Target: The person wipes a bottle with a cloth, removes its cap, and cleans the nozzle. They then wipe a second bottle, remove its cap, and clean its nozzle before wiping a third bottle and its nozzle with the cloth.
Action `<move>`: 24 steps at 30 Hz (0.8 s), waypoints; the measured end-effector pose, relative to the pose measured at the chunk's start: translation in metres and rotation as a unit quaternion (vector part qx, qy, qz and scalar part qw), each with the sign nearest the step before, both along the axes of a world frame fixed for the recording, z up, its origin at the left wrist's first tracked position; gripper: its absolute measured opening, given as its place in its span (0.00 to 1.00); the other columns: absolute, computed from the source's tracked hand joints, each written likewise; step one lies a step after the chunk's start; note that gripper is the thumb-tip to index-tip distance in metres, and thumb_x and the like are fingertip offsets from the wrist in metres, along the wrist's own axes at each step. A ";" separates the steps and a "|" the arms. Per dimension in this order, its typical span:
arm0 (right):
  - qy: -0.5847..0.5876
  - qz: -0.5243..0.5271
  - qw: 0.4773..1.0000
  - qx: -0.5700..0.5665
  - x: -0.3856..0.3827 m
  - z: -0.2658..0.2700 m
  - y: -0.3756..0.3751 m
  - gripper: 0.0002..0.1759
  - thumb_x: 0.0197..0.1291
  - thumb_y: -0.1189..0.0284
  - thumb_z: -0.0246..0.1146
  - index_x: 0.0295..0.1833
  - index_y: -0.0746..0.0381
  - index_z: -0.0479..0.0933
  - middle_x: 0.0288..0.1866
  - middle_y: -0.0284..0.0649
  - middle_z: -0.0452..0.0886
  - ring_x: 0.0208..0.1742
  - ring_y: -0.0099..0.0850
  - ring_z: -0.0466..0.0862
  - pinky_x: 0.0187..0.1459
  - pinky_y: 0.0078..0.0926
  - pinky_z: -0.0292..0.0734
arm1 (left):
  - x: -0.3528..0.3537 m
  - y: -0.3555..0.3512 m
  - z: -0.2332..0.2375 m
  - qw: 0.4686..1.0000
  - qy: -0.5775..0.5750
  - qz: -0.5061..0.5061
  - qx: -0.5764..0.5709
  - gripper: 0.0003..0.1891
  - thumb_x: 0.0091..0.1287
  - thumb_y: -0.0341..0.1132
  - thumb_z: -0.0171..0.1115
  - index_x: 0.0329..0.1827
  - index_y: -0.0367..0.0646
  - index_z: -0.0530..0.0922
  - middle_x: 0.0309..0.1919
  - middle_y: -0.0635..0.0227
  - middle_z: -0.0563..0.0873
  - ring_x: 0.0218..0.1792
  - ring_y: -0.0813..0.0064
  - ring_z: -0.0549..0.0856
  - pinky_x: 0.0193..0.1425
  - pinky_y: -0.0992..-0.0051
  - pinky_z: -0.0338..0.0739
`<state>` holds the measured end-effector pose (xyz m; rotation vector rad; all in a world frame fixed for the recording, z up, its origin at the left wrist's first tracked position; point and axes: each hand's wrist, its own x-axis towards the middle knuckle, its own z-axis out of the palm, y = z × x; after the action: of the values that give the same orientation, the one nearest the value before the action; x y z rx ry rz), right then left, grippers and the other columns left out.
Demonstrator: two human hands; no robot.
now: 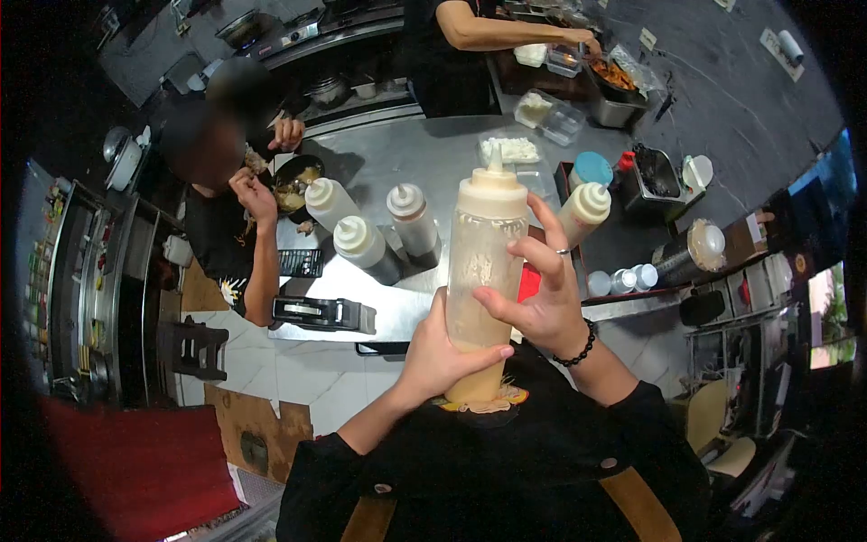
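My left hand [438, 357] closes around the squeeze bottle [488, 226] low down; my right hand [542, 303] rests half-open against its side. It's upright over the steel counter's [424, 154] near edge, capped, seemingly part-full.

Dim indoor light, fisheye warp, dark corners, steel glare

Bottle cluster [361, 244] ahead, bare counter [424, 154] beyond

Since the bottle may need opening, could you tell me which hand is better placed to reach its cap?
Probably the right hand: it rests higher on the squeeze bottle, fingers loose and spread, nearer the cap. The left hand is wrapped around the lower part, carrying it.
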<state>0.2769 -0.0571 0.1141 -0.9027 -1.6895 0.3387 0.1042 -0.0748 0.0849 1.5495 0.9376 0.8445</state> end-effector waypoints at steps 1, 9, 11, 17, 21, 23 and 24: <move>0.000 -0.008 1.000 0.001 -0.003 0.000 0.000 0.33 0.43 0.70 0.76 0.55 0.54 0.68 0.71 0.57 0.54 0.59 0.49 0.74 0.57 0.39 0.75 | -0.003 0.002 0.001 1.000 -0.001 -0.006 -0.008 0.41 0.46 0.44 0.79 0.57 0.34 0.64 0.45 0.52 0.82 0.45 0.63 0.85 0.49 0.67 0.79; -0.006 -0.028 0.999 -0.028 -0.027 -0.002 0.010 0.30 0.46 0.70 0.73 0.56 0.54 0.69 0.71 0.58 0.52 0.58 0.47 0.74 0.57 0.39 0.73 | -0.026 0.019 0.008 0.999 0.042 -0.011 -0.006 0.40 0.46 0.46 0.79 0.56 0.35 0.64 0.44 0.52 0.83 0.45 0.61 0.86 0.48 0.66 0.79; 0.000 -0.022 0.999 -0.046 -0.032 -0.004 0.011 0.29 0.47 0.70 0.72 0.56 0.53 0.69 0.72 0.58 0.52 0.58 0.47 0.74 0.57 0.39 0.73 | -0.031 0.023 0.011 0.998 0.055 -0.011 -0.006 0.41 0.46 0.47 0.79 0.56 0.36 0.64 0.43 0.51 0.84 0.44 0.60 0.86 0.47 0.65 0.80; -0.017 -0.054 0.998 -0.031 -0.045 -0.011 0.019 0.27 0.50 0.69 0.70 0.56 0.54 0.69 0.71 0.59 0.52 0.59 0.48 0.74 0.57 0.40 0.72 | -0.046 0.034 0.008 0.994 0.106 -0.028 0.002 0.42 0.45 0.49 0.78 0.56 0.36 0.64 0.41 0.49 0.84 0.43 0.53 0.86 0.46 0.63 0.80; -0.062 -0.094 0.993 -0.043 -0.050 -0.016 0.021 0.26 0.54 0.69 0.68 0.57 0.53 0.66 0.71 0.61 0.52 0.62 0.50 0.71 0.57 0.39 0.71 | -0.053 0.041 -0.002 0.991 0.126 -0.041 0.002 0.43 0.45 0.51 0.77 0.57 0.36 0.62 0.41 0.47 0.84 0.43 0.52 0.86 0.46 0.62 0.80; -0.072 -0.106 0.990 -0.054 -0.051 -0.019 0.022 0.25 0.56 0.68 0.66 0.57 0.53 0.65 0.70 0.61 0.53 0.65 0.51 0.68 0.58 0.40 0.69 | -0.056 0.041 -0.005 0.990 0.132 -0.045 -0.001 0.44 0.46 0.51 0.77 0.57 0.36 0.61 0.41 0.46 0.83 0.44 0.51 0.85 0.46 0.62 0.80; -0.067 -0.100 0.990 -0.072 -0.053 -0.023 0.021 0.24 0.56 0.68 0.66 0.57 0.53 0.65 0.69 0.61 0.54 0.67 0.51 0.65 0.59 0.41 0.68 | -0.057 0.042 -0.008 0.990 0.132 -0.047 -0.003 0.44 0.46 0.51 0.77 0.57 0.36 0.61 0.41 0.46 0.83 0.44 0.51 0.85 0.46 0.62 0.80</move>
<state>0.2241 -0.0362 0.0913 -1.2143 -1.6957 0.2708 0.0470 -0.0330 0.0768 1.7130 1.0452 0.5789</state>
